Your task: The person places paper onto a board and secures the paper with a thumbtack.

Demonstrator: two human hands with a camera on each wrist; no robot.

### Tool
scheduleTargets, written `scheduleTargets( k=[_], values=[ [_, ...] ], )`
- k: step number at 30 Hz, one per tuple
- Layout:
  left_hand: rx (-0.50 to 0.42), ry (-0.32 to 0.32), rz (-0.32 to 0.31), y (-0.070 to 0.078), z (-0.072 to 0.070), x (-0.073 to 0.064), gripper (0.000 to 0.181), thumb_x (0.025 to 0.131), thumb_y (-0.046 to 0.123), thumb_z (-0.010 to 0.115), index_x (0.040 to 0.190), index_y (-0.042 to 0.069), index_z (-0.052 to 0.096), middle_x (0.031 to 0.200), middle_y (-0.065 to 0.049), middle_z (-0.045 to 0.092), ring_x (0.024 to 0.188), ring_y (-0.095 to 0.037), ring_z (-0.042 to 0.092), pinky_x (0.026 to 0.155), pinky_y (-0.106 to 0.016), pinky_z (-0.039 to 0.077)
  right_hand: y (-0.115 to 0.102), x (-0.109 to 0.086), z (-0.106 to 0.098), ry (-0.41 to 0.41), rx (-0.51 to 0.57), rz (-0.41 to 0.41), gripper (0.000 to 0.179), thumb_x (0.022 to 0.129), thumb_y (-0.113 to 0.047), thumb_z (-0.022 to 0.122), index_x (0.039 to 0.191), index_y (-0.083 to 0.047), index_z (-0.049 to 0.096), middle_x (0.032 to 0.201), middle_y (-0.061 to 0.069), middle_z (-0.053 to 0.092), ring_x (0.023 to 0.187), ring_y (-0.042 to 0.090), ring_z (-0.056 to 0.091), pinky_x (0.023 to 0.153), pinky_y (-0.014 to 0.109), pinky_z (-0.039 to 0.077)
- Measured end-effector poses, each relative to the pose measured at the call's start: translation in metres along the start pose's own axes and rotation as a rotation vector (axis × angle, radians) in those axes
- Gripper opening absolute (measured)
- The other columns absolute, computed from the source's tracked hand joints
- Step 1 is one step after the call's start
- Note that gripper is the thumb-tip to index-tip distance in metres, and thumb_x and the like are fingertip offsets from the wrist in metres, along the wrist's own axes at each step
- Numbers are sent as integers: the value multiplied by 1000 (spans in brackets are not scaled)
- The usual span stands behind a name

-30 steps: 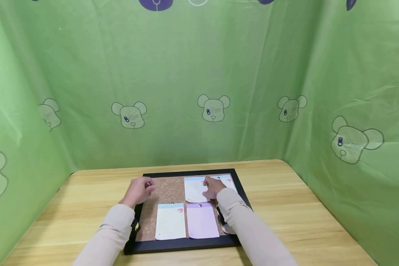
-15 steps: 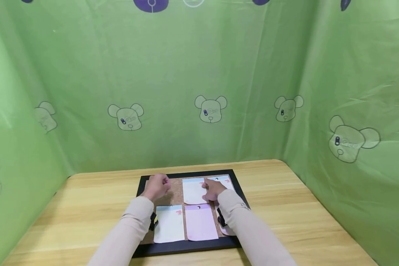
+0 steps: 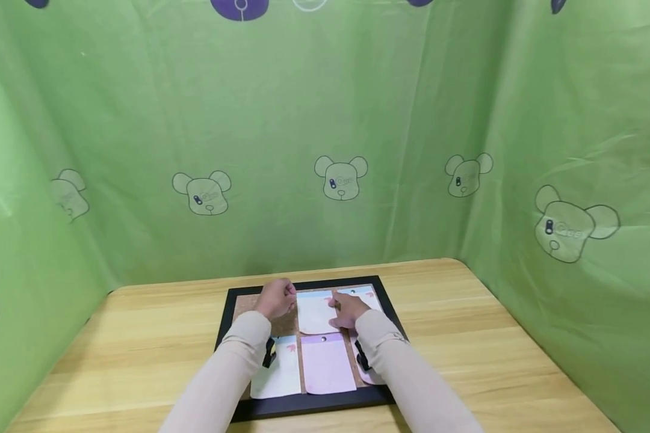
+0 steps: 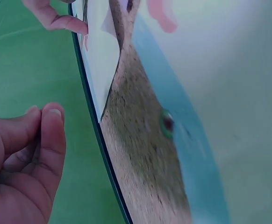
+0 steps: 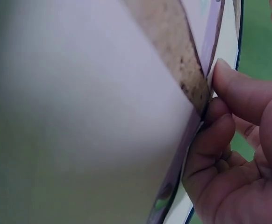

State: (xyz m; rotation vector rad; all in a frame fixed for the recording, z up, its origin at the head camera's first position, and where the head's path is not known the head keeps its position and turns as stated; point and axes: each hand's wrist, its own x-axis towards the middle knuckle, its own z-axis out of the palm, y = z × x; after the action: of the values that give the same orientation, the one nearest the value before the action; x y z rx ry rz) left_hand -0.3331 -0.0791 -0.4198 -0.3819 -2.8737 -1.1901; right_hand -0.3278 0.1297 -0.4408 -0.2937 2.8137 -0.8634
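Note:
Over the upper part of a cork board [image 3: 287,325] my left hand [image 3: 277,299] hovers, beside the top middle note. Its thumb and index fingertips [image 4: 52,112] meet in a pinch; no object shows between them. My right hand [image 3: 349,310] touches the right side of that white, blue-topped note [image 3: 315,316], thumb and index spread apart. The note's lower edge curls up slightly, and no pin shows on it. Below it lies a purple note [image 3: 327,367] with a round pin [image 3: 324,339] at its top. A pale blue-topped note [image 3: 278,379] is partly covered by my left forearm.
Another blue-topped note [image 3: 369,294] with a pin [image 3: 352,292] lies at the board's upper right. My right sleeve [image 3: 411,373] hides much of the lower right note [image 3: 372,377]. A black frame [image 3: 303,406] edges the board on the wooden table [image 3: 466,337]; green curtains [image 3: 271,108] surround it.
My left hand has moved right across the board, from its left edge to beside the top middle note. My right hand has stayed on that note.

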Motion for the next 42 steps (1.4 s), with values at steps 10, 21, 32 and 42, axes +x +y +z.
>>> scheduleTargets(
  k=[10, 21, 32, 42],
  values=[
    [55, 0, 6, 6, 12, 21, 13, 86, -2, 67, 77, 5, 62, 66, -2, 60, 61, -14, 57, 58, -25, 51, 2, 1, 2, -2, 25, 28, 46, 81, -11, 78, 123, -8, 61, 122, 25, 58, 91, 31, 61, 77, 39, 52],
    [143, -29, -62, 8, 23, 36, 11, 80, -3, 69, 76, 6, 64, 71, -1, 59, 70, -17, 56, 69, -28, 52, -2, -3, -1, -9, -36, -8, 42, 81, -12, 78, 119, -8, 60, 122, 22, 60, 107, 33, 58, 91, 44, 48],
    [52, -54, -121, 6, 37, 48, 12, 79, -6, 67, 75, 5, 66, 62, -1, 60, 57, -12, 54, 54, -21, 48, -5, -6, -2, -14, -24, 22, 43, 83, -13, 77, 121, -8, 58, 128, 25, 56, 109, 33, 57, 93, 46, 47],
    [-1, -61, -209, 6, 50, 61, 13, 81, -3, 69, 73, 6, 65, 62, -3, 59, 56, -13, 51, 53, -21, 44, -6, -8, 1, 8, -44, 16, 41, 82, -11, 77, 118, -8, 59, 125, 26, 58, 112, 37, 57, 96, 47, 46]
  ],
)
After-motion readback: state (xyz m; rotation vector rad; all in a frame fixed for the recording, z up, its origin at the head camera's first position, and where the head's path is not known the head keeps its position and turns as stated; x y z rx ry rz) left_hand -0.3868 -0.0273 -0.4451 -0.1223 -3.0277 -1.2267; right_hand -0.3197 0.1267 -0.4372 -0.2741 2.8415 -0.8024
